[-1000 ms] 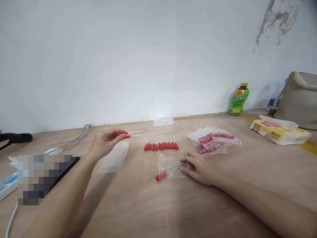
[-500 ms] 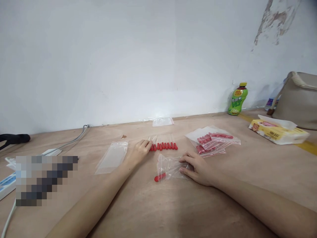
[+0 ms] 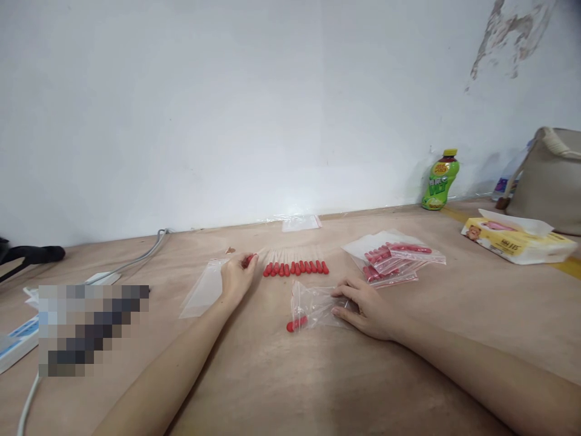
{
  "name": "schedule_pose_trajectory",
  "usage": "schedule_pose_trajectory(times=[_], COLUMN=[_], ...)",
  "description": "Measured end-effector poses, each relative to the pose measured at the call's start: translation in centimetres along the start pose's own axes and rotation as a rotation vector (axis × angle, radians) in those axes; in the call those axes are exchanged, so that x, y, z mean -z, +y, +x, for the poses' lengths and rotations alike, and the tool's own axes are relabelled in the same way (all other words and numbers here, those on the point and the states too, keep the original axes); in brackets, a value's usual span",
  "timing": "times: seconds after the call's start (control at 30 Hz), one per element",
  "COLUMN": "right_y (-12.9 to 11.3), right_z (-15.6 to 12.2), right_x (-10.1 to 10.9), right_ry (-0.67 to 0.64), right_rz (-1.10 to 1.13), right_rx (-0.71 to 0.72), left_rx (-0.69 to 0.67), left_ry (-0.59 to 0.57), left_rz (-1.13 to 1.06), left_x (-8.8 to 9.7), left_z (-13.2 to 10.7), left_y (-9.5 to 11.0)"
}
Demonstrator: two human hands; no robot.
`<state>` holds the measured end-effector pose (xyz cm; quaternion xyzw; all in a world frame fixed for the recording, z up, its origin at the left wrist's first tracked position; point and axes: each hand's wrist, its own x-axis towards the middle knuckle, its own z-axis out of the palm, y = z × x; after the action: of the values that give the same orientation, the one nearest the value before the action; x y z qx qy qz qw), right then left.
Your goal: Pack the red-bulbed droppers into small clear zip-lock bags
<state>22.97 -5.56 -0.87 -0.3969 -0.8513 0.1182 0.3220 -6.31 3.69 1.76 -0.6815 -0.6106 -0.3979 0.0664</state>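
My left hand [image 3: 236, 281] is closed on a red-handled stick [image 3: 248, 260], its thin pale shaft pointing toward the wall. Just to its right, several matching red-handled sticks [image 3: 297, 267] lie side by side in a row, thin ends away from me. My right hand [image 3: 368, 307] grips the end of a clear zip bag [image 3: 315, 306], thumb and fingers closed on the plastic. One red-handled stick [image 3: 296, 324] lies at the bag's left end, its handle partly under or inside the film; I cannot tell which.
Filled zip bags [image 3: 394, 257] are piled right of the row. Flat clear bags [image 3: 202, 293] lie beyond my left forearm, another bag [image 3: 300, 223] by the wall. A green bottle [image 3: 440, 181], tissue pack [image 3: 515, 241] and beige bag [image 3: 547, 181] stand right; a power strip [image 3: 20, 345] and cables lie left.
My left hand has moved left, away from the row, with a red-handled stick now in its fingers. My right hand stays on the zip bag. The view has shifted slightly.
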Motion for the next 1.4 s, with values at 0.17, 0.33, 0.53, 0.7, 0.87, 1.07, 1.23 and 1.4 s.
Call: schedule_pose_trajectory(times=[0.17, 0.33, 0.53, 0.7, 0.87, 1.07, 1.23, 1.4], right_y=[0.1, 0.0, 0.1, 0.1, 0.1, 0.1, 0.0, 0.0], right_z=[0.0, 0.0, 0.0, 0.1, 0.1, 0.1, 0.1, 0.1], right_x=[-0.1, 0.0, 0.1, 0.1, 0.1, 0.1, 0.2, 0.3], right_ry=[-0.001, 0.004, -0.007, -0.017, -0.025, -0.040, -0.028, -0.049], right_rz=[0.009, 0.000, -0.001, -0.007, -0.017, -0.028, -0.027, -0.026], right_rx=[0.007, 0.020, 0.039, 0.057, 0.071, 0.067, 0.068, 0.054], left_rx=[0.079, 0.083, 0.066, 0.059, 0.019, -0.578, -0.554, -0.407], left_ry=[-0.152, -0.219, -0.215, -0.191, -0.109, -0.530, -0.673, -0.739], left_rz=[-0.059, -0.071, -0.027, -0.038, -0.080, -0.392, -0.398, -0.448], left_x=[-0.9, -0.5, 0.1, -0.1, 1.2, 4.2, 4.2, 5.7], left_z=[-1.2, -2.0, -2.5, -2.6, -3.8, -7.3, -8.3, -6.3], left_y=[-0.1, 0.9, 1.0, 0.9, 2.0, 4.5, 4.9, 3.5])
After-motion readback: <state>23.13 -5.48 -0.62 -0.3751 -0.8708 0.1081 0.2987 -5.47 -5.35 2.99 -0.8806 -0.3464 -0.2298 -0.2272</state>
